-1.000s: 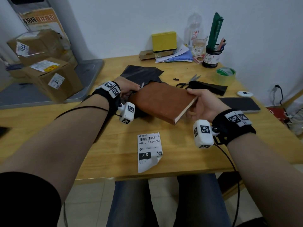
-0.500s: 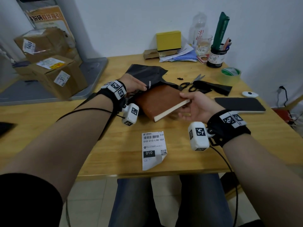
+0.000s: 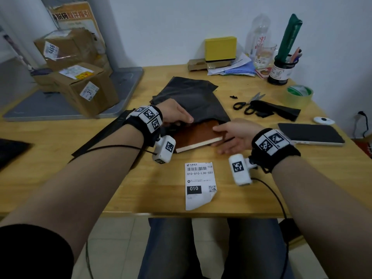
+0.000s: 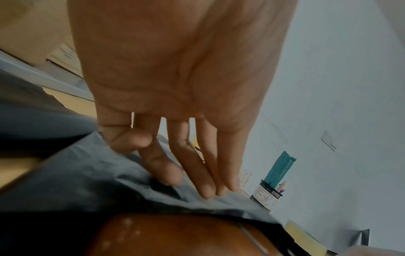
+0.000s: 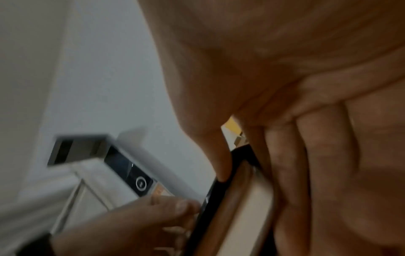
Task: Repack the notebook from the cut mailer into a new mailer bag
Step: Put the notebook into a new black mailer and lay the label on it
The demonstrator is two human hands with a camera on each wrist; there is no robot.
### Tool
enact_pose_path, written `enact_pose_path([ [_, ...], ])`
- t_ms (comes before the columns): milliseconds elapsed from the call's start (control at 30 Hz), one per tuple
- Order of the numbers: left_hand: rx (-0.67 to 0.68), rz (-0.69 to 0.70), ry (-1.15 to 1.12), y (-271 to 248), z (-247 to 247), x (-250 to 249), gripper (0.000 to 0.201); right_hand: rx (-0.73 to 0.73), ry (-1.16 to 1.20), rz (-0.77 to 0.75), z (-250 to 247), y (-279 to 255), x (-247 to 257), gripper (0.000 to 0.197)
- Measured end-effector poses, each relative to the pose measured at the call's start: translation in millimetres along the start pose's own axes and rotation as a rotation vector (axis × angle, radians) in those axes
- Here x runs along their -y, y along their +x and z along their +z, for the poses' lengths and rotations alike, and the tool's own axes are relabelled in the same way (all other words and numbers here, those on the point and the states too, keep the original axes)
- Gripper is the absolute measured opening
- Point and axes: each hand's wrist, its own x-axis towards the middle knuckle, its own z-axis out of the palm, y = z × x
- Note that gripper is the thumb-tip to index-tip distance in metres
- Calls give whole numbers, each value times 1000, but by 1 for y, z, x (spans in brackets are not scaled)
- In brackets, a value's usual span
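A brown notebook (image 3: 198, 135) lies on the wooden table (image 3: 251, 198), its far end inside the mouth of a black mailer bag (image 3: 193, 97). My left hand (image 3: 181, 120) holds the bag's upper layer at the mouth, thumb on top. In the left wrist view my fingers (image 4: 197, 173) lie on the crumpled film (image 4: 92, 173) above the notebook's cover (image 4: 175, 237). My right hand (image 3: 221, 132) pinches the notebook's near right corner, thumb on the cover and fingers underneath. The right wrist view shows that thumb (image 5: 217, 155) on the cover beside the pale page edge (image 5: 247, 207).
A white shipping label (image 3: 200, 184) lies near the front edge. Scissors (image 3: 247, 103) and cut black mailer scraps (image 3: 281, 111) sit to the right, with a phone (image 3: 310, 132) and a tape roll (image 3: 300, 94). Cardboard boxes (image 3: 84, 87) stand at the left. Clutter lines the back wall.
The notebook was held tilted outside the bag by my right hand. It has since moved left and away, and its far end now sits inside the bag's mouth.
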Motion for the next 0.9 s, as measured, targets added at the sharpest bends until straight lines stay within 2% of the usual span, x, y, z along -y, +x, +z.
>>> enact_pose_path([
  [100, 21, -107, -13, -8, -3, 7, 22, -115, -301, -3, -7, 0, 7, 40],
  [200, -46, -203, 4, -12, -8, 12, 27, -246, -310, -101, -13, 3, 18, 38],
  [333, -191, -239, 50, -19, -12, 20, 35, -431, -303, -196, -16, 15, 24, 30],
  [400, -198, -284, 11, -22, -11, 28, 42, -443, -356, -164, -17, 20, 21, 30],
  [500, -153, -352, -142, -28, -3, 39, 37, -412, -414, -103, -14, 24, 16, 31],
  [733, -123, -410, -330, -34, 8, 48, 34, -423, -427, -114, -11, 30, 12, 34],
  [900, -110, -418, -347, -33, 14, 56, 28, -424, -516, -90, -13, 33, 11, 38],
])
